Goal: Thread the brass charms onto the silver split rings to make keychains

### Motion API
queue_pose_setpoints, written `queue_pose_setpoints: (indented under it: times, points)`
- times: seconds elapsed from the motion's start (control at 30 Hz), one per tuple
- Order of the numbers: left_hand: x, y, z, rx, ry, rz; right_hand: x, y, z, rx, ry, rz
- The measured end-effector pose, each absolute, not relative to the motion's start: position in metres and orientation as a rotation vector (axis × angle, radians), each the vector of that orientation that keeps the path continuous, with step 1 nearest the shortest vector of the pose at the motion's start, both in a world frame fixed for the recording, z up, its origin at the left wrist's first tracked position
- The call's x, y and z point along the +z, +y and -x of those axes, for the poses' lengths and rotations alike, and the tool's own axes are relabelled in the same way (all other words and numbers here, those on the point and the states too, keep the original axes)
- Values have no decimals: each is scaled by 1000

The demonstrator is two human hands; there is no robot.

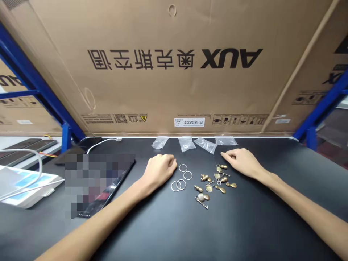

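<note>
My left hand [161, 168] rests on the black table, closed, with nothing seen in it. Just right of it lie several silver rings [187, 175], two of them overlapping. My right hand [243, 161] also rests on the table with its fingers curled in and the thumb pointing left; no object shows in it. Between the hands, nearer the right one, several small bronze-coloured metal charms [220, 189] lie scattered. Behind them four clear plastic bags lie in a row, among them a crumpled bag [186, 143] and a flatter bag [226, 140].
A dark flat device [119, 181], partly pixelated, lies left of my left arm. At the far left are a white box [29, 188] and a white cable [40, 163]. A large cardboard box [174, 90] stands behind the table [163, 228], between blue metal posts.
</note>
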State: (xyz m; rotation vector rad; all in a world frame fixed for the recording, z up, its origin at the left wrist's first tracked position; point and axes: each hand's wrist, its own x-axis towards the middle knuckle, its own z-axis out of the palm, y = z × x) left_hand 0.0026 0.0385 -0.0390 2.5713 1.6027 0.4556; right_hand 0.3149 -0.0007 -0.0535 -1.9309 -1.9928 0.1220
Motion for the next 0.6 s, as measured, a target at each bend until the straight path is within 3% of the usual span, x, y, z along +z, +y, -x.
queue_pose_setpoints:
  times: [0.6]
  points:
    - [-38,37,-3,534,1505,-2585,-55,-1,-317,123,-2009,1925]
